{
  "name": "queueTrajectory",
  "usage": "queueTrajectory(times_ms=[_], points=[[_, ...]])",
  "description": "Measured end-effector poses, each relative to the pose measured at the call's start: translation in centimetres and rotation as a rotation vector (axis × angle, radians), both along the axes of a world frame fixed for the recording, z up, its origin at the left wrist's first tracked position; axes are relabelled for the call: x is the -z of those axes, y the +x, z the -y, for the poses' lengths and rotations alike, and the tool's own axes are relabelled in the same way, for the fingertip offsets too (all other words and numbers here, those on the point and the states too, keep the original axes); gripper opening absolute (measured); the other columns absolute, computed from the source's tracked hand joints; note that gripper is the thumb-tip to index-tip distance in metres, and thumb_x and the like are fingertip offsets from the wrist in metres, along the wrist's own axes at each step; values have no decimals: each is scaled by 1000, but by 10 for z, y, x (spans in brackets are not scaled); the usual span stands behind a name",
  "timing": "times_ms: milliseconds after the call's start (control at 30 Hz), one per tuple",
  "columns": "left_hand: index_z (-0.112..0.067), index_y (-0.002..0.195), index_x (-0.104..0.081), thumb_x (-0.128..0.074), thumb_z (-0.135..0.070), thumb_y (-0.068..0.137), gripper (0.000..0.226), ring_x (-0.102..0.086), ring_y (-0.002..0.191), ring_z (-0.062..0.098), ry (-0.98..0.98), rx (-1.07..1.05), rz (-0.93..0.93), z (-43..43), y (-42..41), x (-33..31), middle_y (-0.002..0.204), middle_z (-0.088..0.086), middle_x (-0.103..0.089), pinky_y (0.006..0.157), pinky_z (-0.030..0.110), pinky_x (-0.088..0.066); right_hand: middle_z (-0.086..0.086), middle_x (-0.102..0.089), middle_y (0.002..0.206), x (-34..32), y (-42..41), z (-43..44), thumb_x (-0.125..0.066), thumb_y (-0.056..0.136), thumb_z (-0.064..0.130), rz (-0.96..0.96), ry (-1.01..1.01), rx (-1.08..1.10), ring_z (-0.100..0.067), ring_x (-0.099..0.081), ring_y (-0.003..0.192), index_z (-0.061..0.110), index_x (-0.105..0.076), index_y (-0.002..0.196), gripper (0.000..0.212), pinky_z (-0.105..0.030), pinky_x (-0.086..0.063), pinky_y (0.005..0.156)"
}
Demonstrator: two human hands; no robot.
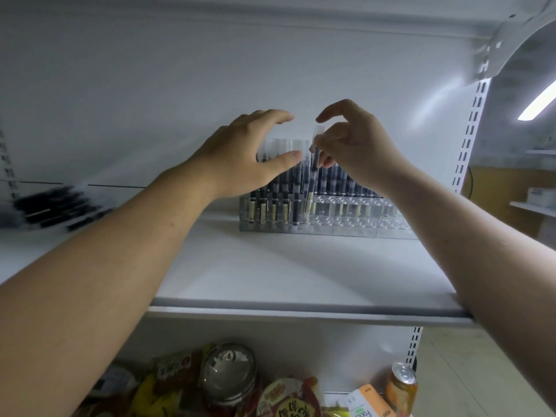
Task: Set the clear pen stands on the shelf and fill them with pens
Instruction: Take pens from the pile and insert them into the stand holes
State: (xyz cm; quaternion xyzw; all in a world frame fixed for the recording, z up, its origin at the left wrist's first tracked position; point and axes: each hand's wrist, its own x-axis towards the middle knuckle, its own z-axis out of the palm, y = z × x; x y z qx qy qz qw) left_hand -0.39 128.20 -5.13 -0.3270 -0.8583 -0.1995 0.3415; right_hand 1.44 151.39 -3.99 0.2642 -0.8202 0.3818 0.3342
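A clear pen stand (pixel 346 224) sits at the back of the white shelf (pixel 301 275), with several dark pens upright in its rear and left slots. My right hand (pixel 358 145) pinches one pen (pixel 313 173) near its clear cap, the tip down in a slot of the stand. My left hand (pixel 249 155) hovers over the standing pens at the left, fingers spread and loosely bent, thumb against a pen cap. Whether its fingers touch the pens behind is hidden.
A heap of loose black pens (pixel 57 209) lies on the shelf at the left. Below the shelf are snack packets (pixel 288 398), a glass lid (pixel 228 371) and an orange can (pixel 401 383). Slotted uprights (pixel 469 127) flank the shelf on the right.
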Motion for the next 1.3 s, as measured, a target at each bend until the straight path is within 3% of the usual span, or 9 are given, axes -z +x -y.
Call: queueTrajectory(times_ms=[233,433,733,1033,1300], points=[[-36,156,-41,-58,-64,99,65,-41,148,15,8,-3,19,-2,-1,0,162,-13,-43,119,44,-38,-10,-77,78,2,0,3,-65,101,9,22,-22,27,-22,-77,69,11,-61,118,17,-37,-66,72],[-35,154,-43,-59,-63,99,63,-43,146,15,17,12,33,-3,-1,1,160,-12,-46,118,48,-39,-1,-76,92,5,4,7,-66,101,12,39,114,33,-16,-78,72,16,-66,113,13,-56,-64,74],[-35,152,-45,-59,-64,99,62,-45,144,13,24,19,38,-2,-5,2,157,-14,-49,118,49,-41,1,-77,87,4,5,4,-68,100,14,15,125,30,-13,-78,73,18,-68,108,9,-60,-62,75],[-36,151,-45,-59,-61,100,58,-46,142,11,6,14,22,-2,-3,2,154,-16,-51,116,46,-43,4,-73,95,0,-4,-2,-65,100,19,-126,99,71,-13,-75,79,21,-70,110,10,-36,-64,75],[-34,147,-51,-52,-62,103,52,-53,133,11,58,-101,-42,17,7,-13,148,-13,-56,105,39,-48,4,-73,98,-12,3,24,-65,97,20,-331,37,47,-5,-68,87,15,-72,109,15,-9,-47,75]])
